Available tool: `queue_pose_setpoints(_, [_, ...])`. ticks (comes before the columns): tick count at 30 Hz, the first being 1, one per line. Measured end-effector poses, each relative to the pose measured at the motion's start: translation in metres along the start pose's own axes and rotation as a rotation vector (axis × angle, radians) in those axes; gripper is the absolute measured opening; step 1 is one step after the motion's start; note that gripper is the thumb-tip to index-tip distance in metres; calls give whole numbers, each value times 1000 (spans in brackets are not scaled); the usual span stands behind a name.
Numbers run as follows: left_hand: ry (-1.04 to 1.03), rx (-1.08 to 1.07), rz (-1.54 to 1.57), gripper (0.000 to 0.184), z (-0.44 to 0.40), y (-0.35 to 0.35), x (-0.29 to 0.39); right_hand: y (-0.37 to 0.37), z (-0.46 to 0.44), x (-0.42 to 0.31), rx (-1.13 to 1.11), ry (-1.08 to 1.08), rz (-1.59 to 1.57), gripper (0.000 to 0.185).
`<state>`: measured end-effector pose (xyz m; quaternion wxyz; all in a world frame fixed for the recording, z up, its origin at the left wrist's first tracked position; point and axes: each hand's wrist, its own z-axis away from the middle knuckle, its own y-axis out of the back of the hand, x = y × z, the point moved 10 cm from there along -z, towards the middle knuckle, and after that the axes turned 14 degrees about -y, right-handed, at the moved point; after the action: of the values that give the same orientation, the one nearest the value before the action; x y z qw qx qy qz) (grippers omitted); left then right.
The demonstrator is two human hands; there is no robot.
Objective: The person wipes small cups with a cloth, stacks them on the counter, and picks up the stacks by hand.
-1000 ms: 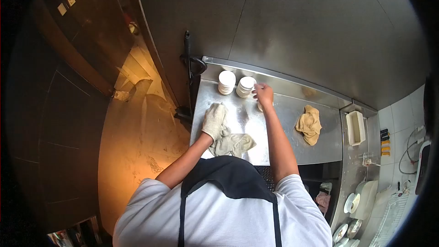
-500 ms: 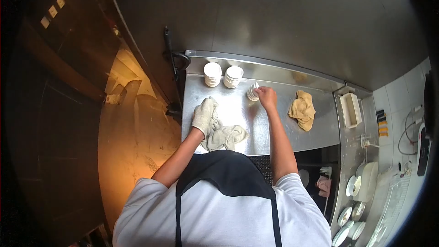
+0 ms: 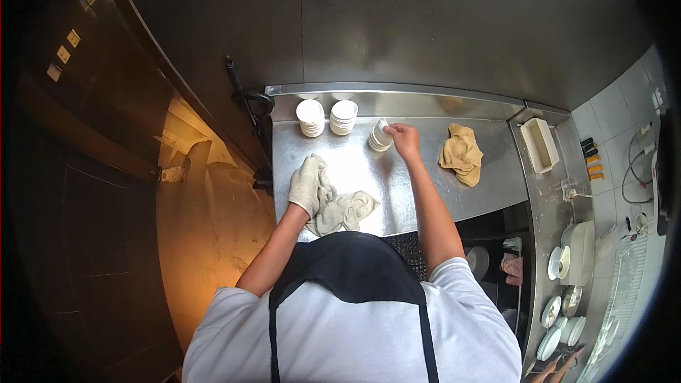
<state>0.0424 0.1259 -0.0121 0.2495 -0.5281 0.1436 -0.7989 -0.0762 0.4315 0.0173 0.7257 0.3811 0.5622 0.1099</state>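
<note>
left hand [image 3: 305, 188] on a grey cloth [image 3: 336, 214], right hand [image 3: 403, 140] at a small cup stack [image 3: 379, 141]
the gloved left hand lies near the worktop's [image 3: 397, 188] left edge; the bare right hand pinches a rim of the tilted small cup stack near the back edge. two taller cup stacks [image 3: 343, 118] stand by the back left corner, and a tan cloth [image 3: 461, 154] lies crumpled towards the right.

Surface materials and finishes
Counter [image 3: 501, 163]: smooth, glossy metal. Bowls [image 3: 344, 112]: smooth, faintly glossy. Glove [image 3: 303, 188]: matt, rough-looking fabric. Grey cloth [image 3: 357, 207] and tan cloth [image 3: 461, 156]: matt, creased fabric. Apron [image 3: 347, 266]: matt fabric. Wall panel [image 3: 397, 28]: smooth, low sheen.
</note>
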Motion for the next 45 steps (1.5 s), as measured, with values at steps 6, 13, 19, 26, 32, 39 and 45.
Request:
queue_pose_setpoints(6, [-29, -16, 1, 27, 2, -4, 5, -12, 39, -30, 116, 390, 256, 15])
queue_pose_setpoints(13, [10, -16, 4, 25, 0, -1, -2, -22, 47, -45, 136, 503, 398, 16])
queue_pose_setpoints(19, [67, -78, 137, 24, -5, -4, -1, -3, 1, 21, 87, -109, -467, 13])
queue_pose_setpoints(26, [-29, -132, 245, 21, -4, -15, 14, 4, 19, 10, -73, -310, -938, 23])
queue_pose_setpoints(32, [68, -93, 493, 20, -2, -22, 20, -38, 140, -100, -406, 137, -477, 34])
queue_pose_setpoints(39, [-92, -68, 777, 26, -42, 51, 34, -72, 204, -45, -432, 491, 123, 47])
queue_pose_setpoints(45, [-341, 42, 643, 22, -38, 82, 90, -95, 239, -55, -660, 597, 124, 40])
